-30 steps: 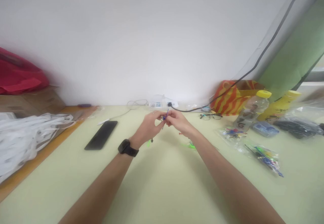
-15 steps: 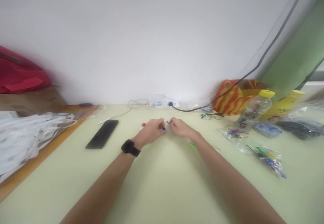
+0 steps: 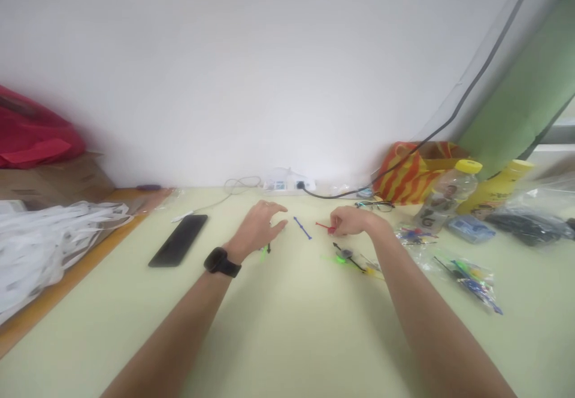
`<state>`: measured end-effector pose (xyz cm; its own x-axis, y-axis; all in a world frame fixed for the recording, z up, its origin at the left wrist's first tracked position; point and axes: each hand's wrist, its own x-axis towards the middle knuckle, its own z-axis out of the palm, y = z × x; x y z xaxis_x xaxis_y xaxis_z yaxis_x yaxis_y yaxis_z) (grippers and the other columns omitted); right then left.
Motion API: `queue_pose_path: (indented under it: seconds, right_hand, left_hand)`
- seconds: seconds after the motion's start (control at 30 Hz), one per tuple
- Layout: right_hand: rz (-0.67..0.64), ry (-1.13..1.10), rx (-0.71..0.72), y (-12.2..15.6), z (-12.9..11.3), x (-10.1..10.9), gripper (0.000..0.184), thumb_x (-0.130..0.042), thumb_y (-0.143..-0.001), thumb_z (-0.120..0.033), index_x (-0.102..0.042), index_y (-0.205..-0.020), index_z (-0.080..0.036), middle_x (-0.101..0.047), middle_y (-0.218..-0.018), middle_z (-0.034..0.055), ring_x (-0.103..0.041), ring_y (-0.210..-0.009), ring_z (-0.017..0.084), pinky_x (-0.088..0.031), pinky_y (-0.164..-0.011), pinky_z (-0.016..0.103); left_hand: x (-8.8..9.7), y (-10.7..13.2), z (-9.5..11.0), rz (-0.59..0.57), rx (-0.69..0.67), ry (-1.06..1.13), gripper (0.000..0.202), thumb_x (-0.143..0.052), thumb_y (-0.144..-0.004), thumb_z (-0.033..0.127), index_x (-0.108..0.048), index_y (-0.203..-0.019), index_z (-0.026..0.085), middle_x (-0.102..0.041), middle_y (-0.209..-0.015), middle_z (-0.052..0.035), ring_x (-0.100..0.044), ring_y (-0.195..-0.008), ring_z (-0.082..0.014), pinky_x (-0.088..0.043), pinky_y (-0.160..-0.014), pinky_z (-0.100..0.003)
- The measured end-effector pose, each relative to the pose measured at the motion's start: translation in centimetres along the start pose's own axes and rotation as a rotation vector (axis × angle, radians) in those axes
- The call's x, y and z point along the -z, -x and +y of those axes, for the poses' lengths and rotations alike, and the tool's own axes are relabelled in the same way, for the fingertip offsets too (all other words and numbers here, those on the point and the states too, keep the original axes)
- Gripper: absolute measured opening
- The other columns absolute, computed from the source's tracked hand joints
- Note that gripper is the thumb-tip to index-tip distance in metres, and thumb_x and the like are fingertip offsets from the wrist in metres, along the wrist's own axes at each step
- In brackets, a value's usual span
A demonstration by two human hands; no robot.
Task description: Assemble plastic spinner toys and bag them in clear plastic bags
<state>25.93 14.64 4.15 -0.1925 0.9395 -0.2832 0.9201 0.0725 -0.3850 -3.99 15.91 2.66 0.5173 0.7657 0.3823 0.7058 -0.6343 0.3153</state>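
My left hand (image 3: 260, 226), with a black watch on its wrist, hovers low over the pale green table (image 3: 287, 326), fingers loosely spread and holding nothing I can see. A thin blue stick (image 3: 302, 228) lies on the table between my hands. My right hand (image 3: 353, 220) is curled, its fingertips pinched on a small red stick (image 3: 324, 226). Just in front of that hand lie a green piece, a small grey disc (image 3: 344, 255) and a thin dark stick. A small green and black piece (image 3: 266, 250) rests under my left hand.
A black phone (image 3: 178, 240) lies left of my hands. White straps (image 3: 49, 236) pile at the left edge. Glasses (image 3: 374, 206), a striped bag (image 3: 411, 176), two yellow-capped bottles (image 3: 449, 197) and clear bags of small coloured parts (image 3: 469, 278) fill the right. A power strip (image 3: 287, 184) sits by the wall.
My hands have come apart. The blue stick they held together now lies on the table, and my right hand has moved right onto a red stick.
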Motion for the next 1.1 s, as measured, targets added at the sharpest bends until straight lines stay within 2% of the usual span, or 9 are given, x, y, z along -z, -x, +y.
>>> queue_pose_path:
  seconds: [0.13,0.2,0.33,0.4,0.5,0.57,0.77,0.9,1.1]
  right_hand:
    - [0.116,-0.066,0.066,-0.3,-1.4,0.2,0.017,-0.075,-0.078,-0.030,-0.063,-0.079,-0.019,-0.073,-0.093,0.0072,-0.066,-0.083,0.020,-0.041,-0.060,0.026]
    - [0.173,-0.227,0.142,-0.3,-2.6,0.1,0.017,-0.070,-0.084,-0.033,-0.060,-0.082,-0.019,-0.073,-0.091,0.0062,-0.066,-0.082,0.018,-0.044,-0.062,0.025]
    - [0.152,-0.730,0.358,-0.6,-4.9,-0.8,0.024,-0.076,-0.078,-0.033,-0.056,-0.078,-0.020,-0.068,-0.076,0.0021,-0.064,-0.071,0.016,-0.045,-0.060,0.025]
    - [0.135,-0.863,0.416,-0.8,-5.5,-1.2,0.025,-0.079,-0.075,-0.030,-0.056,-0.081,-0.020,-0.069,-0.077,0.0012,-0.064,-0.070,0.016,-0.046,-0.061,0.026]
    - [0.097,-0.984,0.440,-0.9,-5.5,-1.4,0.036,-0.083,-0.074,-0.030,-0.059,-0.100,-0.022,-0.069,-0.078,-0.0004,-0.064,-0.069,0.016,-0.047,-0.064,0.028]
    - [0.021,-1.032,0.452,-0.8,-5.2,-1.3,0.041,-0.083,-0.075,-0.033,-0.060,-0.107,-0.022,-0.069,-0.079,0.0000,-0.065,-0.071,0.016,-0.049,-0.067,0.029]
    - [-0.128,-1.170,0.516,-0.3,-5.3,-1.4,0.024,-0.073,-0.083,-0.033,-0.063,-0.101,-0.022,-0.072,-0.088,0.0024,-0.070,-0.081,0.019,-0.052,-0.080,0.034]
    - [-0.110,-1.170,0.521,-0.2,-5.8,-1.6,0.018,-0.070,-0.080,-0.024,-0.061,-0.095,-0.022,-0.071,-0.083,0.0007,-0.071,-0.080,0.019,-0.052,-0.081,0.034]
    - [-0.009,-1.061,0.500,-0.8,-6.1,-2.2,0.012,-0.064,-0.077,-0.019,-0.058,-0.087,-0.021,-0.065,-0.072,-0.0030,-0.058,-0.061,0.012,-0.046,-0.063,0.026]
  left_hand:
    - [0.4,-0.3,1.4,-0.004,0.018,0.158,0.025,-0.060,-0.095,0.041,-0.072,-0.111,0.025,-0.075,-0.116,-0.0044,-0.068,-0.106,-0.0257,-0.056,-0.089,-0.040]
    - [0.6,-0.4,2.5,-0.039,0.003,0.273,0.030,-0.062,-0.094,0.043,-0.070,-0.116,0.025,-0.075,-0.114,-0.0044,-0.071,-0.096,-0.0223,-0.059,-0.081,-0.035]
    - [1.0,-0.6,4.3,0.021,-0.042,0.382,0.035,-0.066,-0.092,0.040,-0.067,-0.125,0.027,-0.073,-0.122,-0.0042,-0.072,-0.099,-0.0202,-0.061,-0.084,-0.032]
    - [1.2,-0.7,4.7,0.062,-0.060,0.402,0.029,-0.066,-0.093,0.036,-0.069,-0.120,0.026,-0.075,-0.115,-0.0037,-0.072,-0.098,-0.0198,-0.061,-0.086,-0.032]
    - [1.4,-0.7,4.9,0.077,-0.085,0.478,0.020,-0.062,-0.096,0.033,-0.071,-0.111,0.022,-0.077,-0.108,-0.0043,-0.073,-0.097,-0.0189,-0.060,-0.090,-0.033]
    - [1.5,-0.7,5.0,0.066,-0.092,0.515,0.019,-0.060,-0.097,0.032,-0.070,-0.109,0.021,-0.077,-0.105,-0.0047,-0.074,-0.096,-0.0184,-0.060,-0.091,-0.033]
    - [1.1,-0.8,5.1,0.108,-0.112,0.495,0.024,-0.068,-0.092,0.030,-0.068,-0.114,0.021,-0.076,-0.108,-0.0051,-0.073,-0.096,-0.0187,-0.062,-0.089,-0.034]
    - [0.9,-0.8,5.0,0.111,-0.079,0.560,0.015,-0.065,-0.094,0.029,-0.067,-0.103,0.018,-0.076,-0.096,-0.0050,-0.073,-0.086,-0.0168,-0.062,-0.084,-0.032]
    - [1.2,-0.7,5.3,0.072,-0.117,0.548,0.013,-0.062,-0.093,0.020,-0.068,-0.104,0.020,-0.077,-0.092,-0.0024,-0.073,-0.087,-0.0159,-0.061,-0.084,-0.030]
